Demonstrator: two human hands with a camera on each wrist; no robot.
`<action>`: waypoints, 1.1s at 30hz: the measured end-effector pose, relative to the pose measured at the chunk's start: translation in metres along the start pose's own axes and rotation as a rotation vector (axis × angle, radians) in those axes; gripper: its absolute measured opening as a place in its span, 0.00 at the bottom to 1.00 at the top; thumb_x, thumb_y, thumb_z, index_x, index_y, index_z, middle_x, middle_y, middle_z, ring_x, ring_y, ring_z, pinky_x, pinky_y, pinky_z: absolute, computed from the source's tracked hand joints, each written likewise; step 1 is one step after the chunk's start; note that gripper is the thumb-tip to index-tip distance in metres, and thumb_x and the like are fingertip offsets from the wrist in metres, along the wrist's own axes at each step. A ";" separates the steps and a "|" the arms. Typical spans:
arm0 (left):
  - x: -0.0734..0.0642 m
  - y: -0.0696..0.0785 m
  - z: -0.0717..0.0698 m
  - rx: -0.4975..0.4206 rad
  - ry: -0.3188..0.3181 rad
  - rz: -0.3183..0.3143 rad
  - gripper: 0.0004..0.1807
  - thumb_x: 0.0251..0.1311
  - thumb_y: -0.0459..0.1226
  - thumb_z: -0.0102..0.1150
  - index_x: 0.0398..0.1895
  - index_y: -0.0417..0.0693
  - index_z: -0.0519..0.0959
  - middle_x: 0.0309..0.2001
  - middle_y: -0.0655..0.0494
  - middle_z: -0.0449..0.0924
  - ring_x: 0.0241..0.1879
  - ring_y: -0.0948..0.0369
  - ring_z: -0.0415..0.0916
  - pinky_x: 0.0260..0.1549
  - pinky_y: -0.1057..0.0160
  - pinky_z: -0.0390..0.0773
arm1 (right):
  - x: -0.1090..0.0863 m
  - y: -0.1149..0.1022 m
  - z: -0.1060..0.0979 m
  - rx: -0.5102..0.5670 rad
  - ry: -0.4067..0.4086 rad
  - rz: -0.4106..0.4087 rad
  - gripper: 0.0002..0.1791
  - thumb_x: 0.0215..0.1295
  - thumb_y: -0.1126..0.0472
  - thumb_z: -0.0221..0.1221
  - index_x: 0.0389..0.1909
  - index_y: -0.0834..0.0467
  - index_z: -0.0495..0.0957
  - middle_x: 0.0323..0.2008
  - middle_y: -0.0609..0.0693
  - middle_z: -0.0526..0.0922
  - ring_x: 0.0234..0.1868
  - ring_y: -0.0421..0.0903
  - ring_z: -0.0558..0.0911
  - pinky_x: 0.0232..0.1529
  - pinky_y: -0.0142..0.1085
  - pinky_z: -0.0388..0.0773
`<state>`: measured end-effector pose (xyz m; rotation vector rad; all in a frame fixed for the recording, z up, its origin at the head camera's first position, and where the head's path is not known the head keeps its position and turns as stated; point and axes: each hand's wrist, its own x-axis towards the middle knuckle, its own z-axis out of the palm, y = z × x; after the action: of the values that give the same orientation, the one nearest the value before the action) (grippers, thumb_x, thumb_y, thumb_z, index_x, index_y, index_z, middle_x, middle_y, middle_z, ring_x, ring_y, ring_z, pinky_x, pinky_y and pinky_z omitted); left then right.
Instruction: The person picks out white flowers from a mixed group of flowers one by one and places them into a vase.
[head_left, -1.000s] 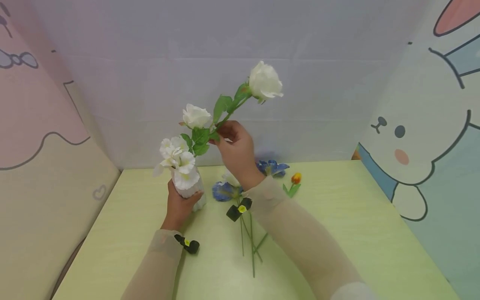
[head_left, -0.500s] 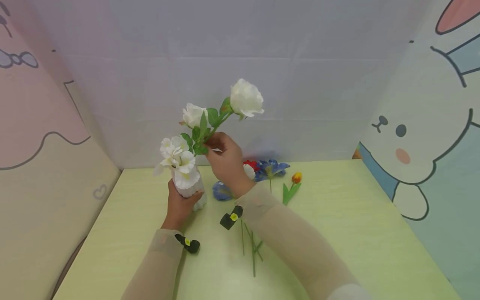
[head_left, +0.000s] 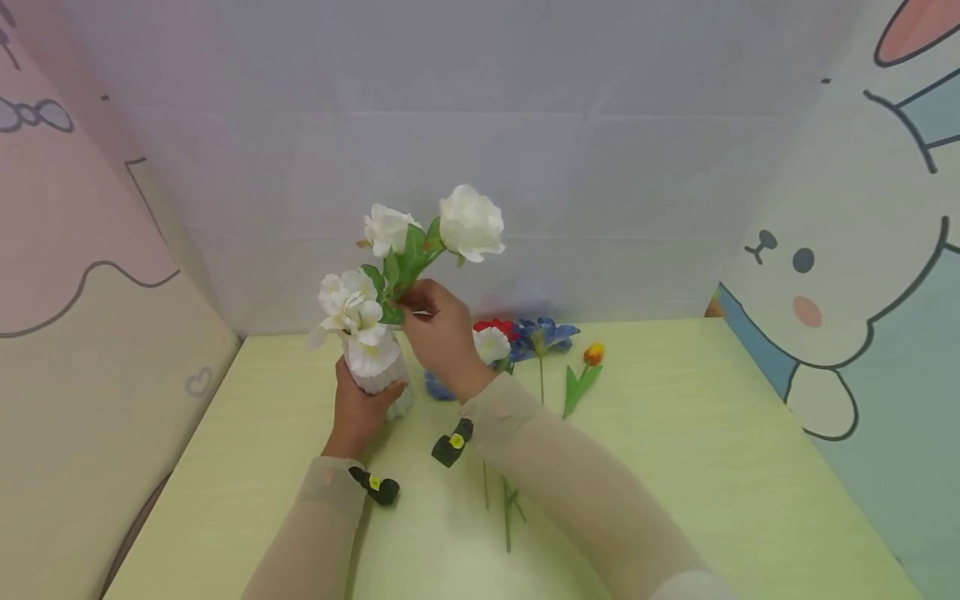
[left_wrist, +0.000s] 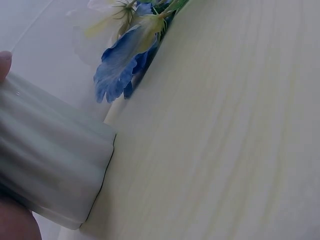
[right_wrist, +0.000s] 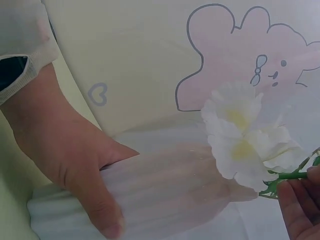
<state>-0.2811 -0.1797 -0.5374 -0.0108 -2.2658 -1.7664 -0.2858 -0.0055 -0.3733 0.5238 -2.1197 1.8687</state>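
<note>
My left hand [head_left: 358, 412] grips a white fluted vase [right_wrist: 165, 190], which stands on the table; its thumb lies across the side. From the vase mouth lean a white iris [head_left: 356, 312] and a white rose [head_left: 388, 229] with green leaves. Just above the mouth, my right hand [head_left: 442, 337] pinches the green stem [right_wrist: 292, 175] of a second, larger white rose [head_left: 471, 223]. That bloom tilts up and to the right. The iris petals hide where the pinched stem ends in the right wrist view.
Right of the vase lie blue irises [head_left: 542, 337], a red flower [head_left: 497, 327], a white flower [head_left: 491, 344] and an orange tulip [head_left: 593, 354]. Their thin stems [head_left: 507, 517] cross on the pale table [head_left: 720, 467]. A pale wall [head_left: 637, 183] rises behind.
My right hand has moved down and left, bringing the larger rose lower and closer to the other rose. More of the flowers lying on the table now show. The left hand stays on the vase.
</note>
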 end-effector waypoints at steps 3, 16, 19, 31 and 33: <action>0.001 0.000 0.000 -0.009 -0.003 -0.010 0.54 0.56 0.37 0.77 0.77 0.43 0.48 0.69 0.40 0.61 0.65 0.45 0.63 0.67 0.44 0.61 | 0.000 0.002 0.003 -0.022 -0.010 -0.002 0.06 0.70 0.64 0.65 0.46 0.58 0.84 0.43 0.49 0.87 0.47 0.40 0.85 0.48 0.31 0.82; 0.001 -0.002 0.000 -0.026 -0.019 0.014 0.53 0.58 0.38 0.76 0.77 0.43 0.47 0.68 0.40 0.61 0.64 0.46 0.64 0.66 0.44 0.62 | -0.001 0.011 0.011 -0.204 -0.092 0.005 0.06 0.72 0.59 0.63 0.45 0.54 0.84 0.41 0.43 0.86 0.43 0.37 0.82 0.44 0.29 0.79; 0.001 -0.002 0.000 -0.032 -0.030 0.037 0.53 0.59 0.36 0.75 0.77 0.43 0.47 0.68 0.41 0.61 0.63 0.46 0.64 0.65 0.44 0.62 | -0.002 0.015 0.012 -0.208 -0.101 0.012 0.07 0.72 0.58 0.64 0.47 0.53 0.85 0.40 0.41 0.85 0.43 0.36 0.81 0.44 0.30 0.79; -0.001 0.012 0.000 -0.062 -0.044 -0.017 0.53 0.59 0.29 0.72 0.77 0.40 0.44 0.70 0.35 0.57 0.66 0.42 0.60 0.68 0.43 0.58 | -0.004 0.011 0.009 -0.184 -0.095 -0.012 0.08 0.74 0.55 0.63 0.47 0.54 0.82 0.42 0.42 0.84 0.44 0.37 0.82 0.45 0.31 0.79; -0.001 0.010 0.000 -0.058 -0.041 -0.010 0.53 0.59 0.30 0.73 0.78 0.41 0.45 0.71 0.37 0.57 0.66 0.43 0.60 0.69 0.44 0.58 | -0.004 0.010 0.007 -0.165 -0.089 -0.022 0.09 0.74 0.55 0.63 0.48 0.55 0.82 0.43 0.43 0.84 0.44 0.38 0.82 0.46 0.31 0.79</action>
<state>-0.2789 -0.1768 -0.5282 -0.0475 -2.2453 -1.8531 -0.2860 -0.0114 -0.3846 0.5994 -2.2898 1.6684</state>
